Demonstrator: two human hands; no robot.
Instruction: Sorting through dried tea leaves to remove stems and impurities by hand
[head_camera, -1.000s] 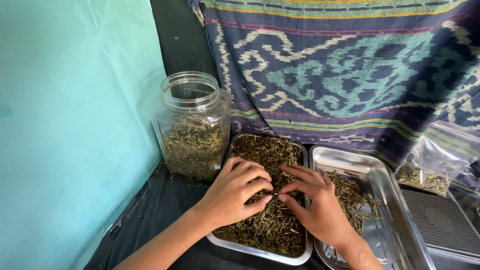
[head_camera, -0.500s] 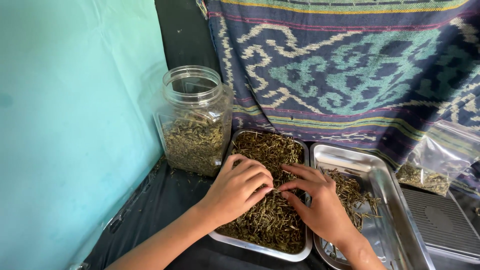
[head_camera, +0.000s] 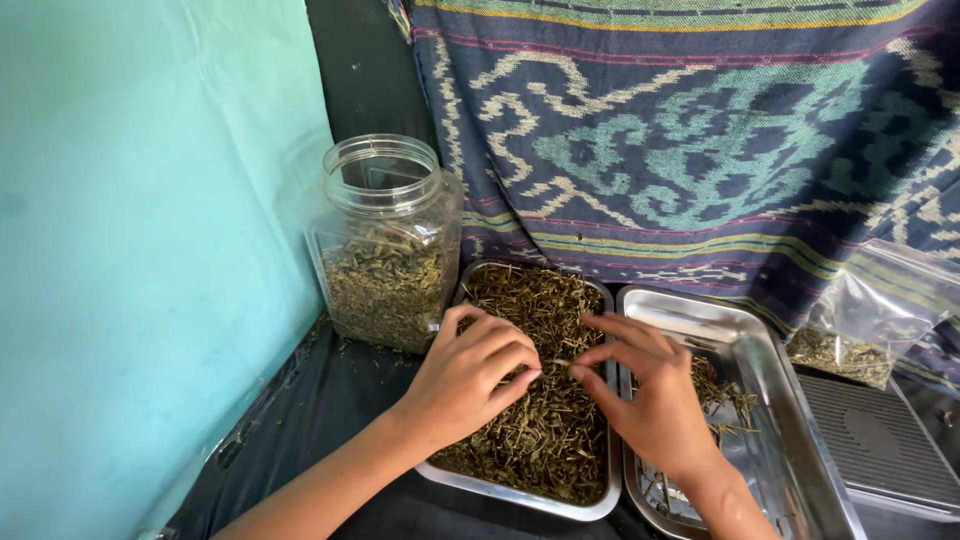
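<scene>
While heaped almost level with the rim of the left tray (head_camera: 520, 497), liable to scatter: dried herbs (head_camera: 540, 440) easily flicked over the near edge onto the black table cover (head_camera: 300, 430) by a quick drag of the fingers; already flecked with stray bits along the cover's left side. Standing lidless at the far-left corner, just beside the tray, clear plastic jar (head_camera: 385, 250); roughly half full; likely to be nudged or tipped by a careless left elbow or wrist. Brittle by the look of it, thin stem (head_camera: 557, 362); apt to snap or drop back into the heap if pulled from both ends at once, and hard to find again among so many like it. Further right, right tray (head_camera: 770, 400), mostly bare metal with a thin scatter of stems; pressed edge to edge with the first, so prone to slide or rattle if leaned on. At the far-right edge, slumped clear bag (head_camera: 870, 320) of more herbs; open to spilling if brushed.

Left hand (head_camera: 470, 380): resting on the heap, fingers curled well in, thumb and forefinger closed on the stem's left end. Right hand (head_camera: 645, 395): reaching across the seam between the trays, fingers stretched forward and close together, thumb and forefinger seemingly pinched on the stem's right end; otherwise holding nothing.
</scene>
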